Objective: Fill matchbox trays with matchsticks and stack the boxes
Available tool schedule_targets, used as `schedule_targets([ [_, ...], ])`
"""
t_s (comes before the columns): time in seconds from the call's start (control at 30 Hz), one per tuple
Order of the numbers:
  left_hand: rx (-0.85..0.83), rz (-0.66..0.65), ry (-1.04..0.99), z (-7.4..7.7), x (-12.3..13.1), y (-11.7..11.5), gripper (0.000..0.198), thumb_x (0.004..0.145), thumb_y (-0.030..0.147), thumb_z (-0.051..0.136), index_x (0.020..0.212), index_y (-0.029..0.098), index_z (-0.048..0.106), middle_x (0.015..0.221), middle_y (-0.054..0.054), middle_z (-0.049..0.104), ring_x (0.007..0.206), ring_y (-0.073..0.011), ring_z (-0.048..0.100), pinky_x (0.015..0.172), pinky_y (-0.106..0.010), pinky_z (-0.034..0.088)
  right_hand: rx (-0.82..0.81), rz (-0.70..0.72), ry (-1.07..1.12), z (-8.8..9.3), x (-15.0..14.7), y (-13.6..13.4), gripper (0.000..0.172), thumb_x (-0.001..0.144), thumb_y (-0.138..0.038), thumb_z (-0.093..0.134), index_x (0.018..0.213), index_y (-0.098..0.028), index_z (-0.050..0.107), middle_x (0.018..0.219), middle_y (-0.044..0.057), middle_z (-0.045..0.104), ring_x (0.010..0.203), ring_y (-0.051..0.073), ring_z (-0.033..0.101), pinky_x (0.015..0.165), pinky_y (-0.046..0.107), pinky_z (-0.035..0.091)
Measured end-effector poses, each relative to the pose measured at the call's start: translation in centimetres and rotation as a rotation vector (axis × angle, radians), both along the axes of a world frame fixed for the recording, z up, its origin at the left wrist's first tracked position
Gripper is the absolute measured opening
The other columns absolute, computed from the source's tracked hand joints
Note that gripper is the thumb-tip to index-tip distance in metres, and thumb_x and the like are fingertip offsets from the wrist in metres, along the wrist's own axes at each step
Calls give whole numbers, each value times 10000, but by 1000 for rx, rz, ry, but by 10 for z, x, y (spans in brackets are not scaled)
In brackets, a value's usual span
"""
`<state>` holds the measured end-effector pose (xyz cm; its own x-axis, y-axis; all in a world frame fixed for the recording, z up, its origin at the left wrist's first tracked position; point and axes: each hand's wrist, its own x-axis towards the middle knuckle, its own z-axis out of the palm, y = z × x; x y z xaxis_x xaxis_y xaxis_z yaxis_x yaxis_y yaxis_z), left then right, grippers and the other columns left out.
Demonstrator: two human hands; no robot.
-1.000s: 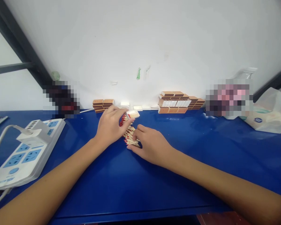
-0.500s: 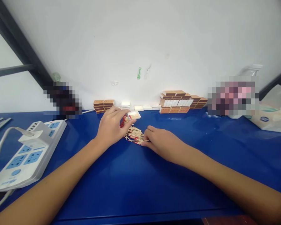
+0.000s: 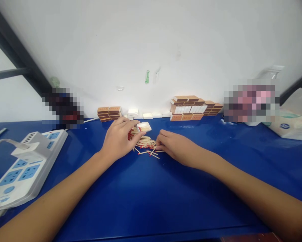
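Observation:
Between the thumb and fingers of my left hand (image 3: 119,136) is a small white matchbox tray (image 3: 146,125), tilted, with some matches lying in it. Beneath and beside it, a loose pile of red-tipped matches (image 3: 146,143) spreads over the blue table (image 3: 151,195). My right hand (image 3: 174,144) is at the right edge of the pile. Its thumb and fingertips are pinched together by a match or matches; how many they hold is hidden. A few matches lie apart at the pile's near side.
Stacked matchboxes (image 3: 187,108) stand against the wall at the right, with a smaller matchbox stack (image 3: 109,113) at the left. White trays (image 3: 147,116) lie between them. A power strip (image 3: 32,164) with a plugged-in adapter lies left; a tissue pack (image 3: 292,122) sits right.
My right hand's fingertips have lifted slightly away from the pile's near edge. Several matches there now lie spread out. My left hand still holds the tray in nearly the same spot.

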<state>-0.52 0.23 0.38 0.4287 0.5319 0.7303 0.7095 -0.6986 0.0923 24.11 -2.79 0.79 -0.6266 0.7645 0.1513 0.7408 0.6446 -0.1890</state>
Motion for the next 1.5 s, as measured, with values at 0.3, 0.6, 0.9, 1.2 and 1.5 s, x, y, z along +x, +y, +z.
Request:
schedule_targets([
  [0.3,-54,-10,38,-2,2,-3,379,937,429,719,1195,153,709,1010,-103,752,990,-264,670,894,-442,558,39,17,24,4,15,9,161,1060,-200,477,962,-168,601,980,64,595,795,170,564,718,293,433],
  [0.6,-133,-150,44,-3,13,-15,336,928,432,731,1171,201,711,1081,-86,766,1054,-265,670,916,-456,561,232,-9,219,10,8,7,188,1070,-286,475,1002,-172,609,1024,93,629,870,194,586,762,322,466],
  [0.9,-175,-189,-33,-1,18,-21,329,919,437,743,1159,213,725,1043,-79,749,1010,-243,684,900,-438,575,209,40,262,6,9,7,170,1056,-282,525,1033,-172,653,1002,77,621,863,182,580,755,313,461],
  [1.2,-226,-162,-98,0,17,-20,323,909,449,751,1146,230,735,1086,-75,747,1004,-233,693,912,-432,581,223,16,379,7,12,10,152,1037,-309,558,1061,-198,659,998,64,653,874,178,599,775,310,470],
  [1.5,-229,-95,-138,-1,16,-19,322,901,427,764,1159,237,736,1087,-67,757,1023,-239,702,910,-422,586,193,-141,482,6,8,7,150,999,-284,601,899,-198,672,806,8,646,689,136,545,654,282,415],
])
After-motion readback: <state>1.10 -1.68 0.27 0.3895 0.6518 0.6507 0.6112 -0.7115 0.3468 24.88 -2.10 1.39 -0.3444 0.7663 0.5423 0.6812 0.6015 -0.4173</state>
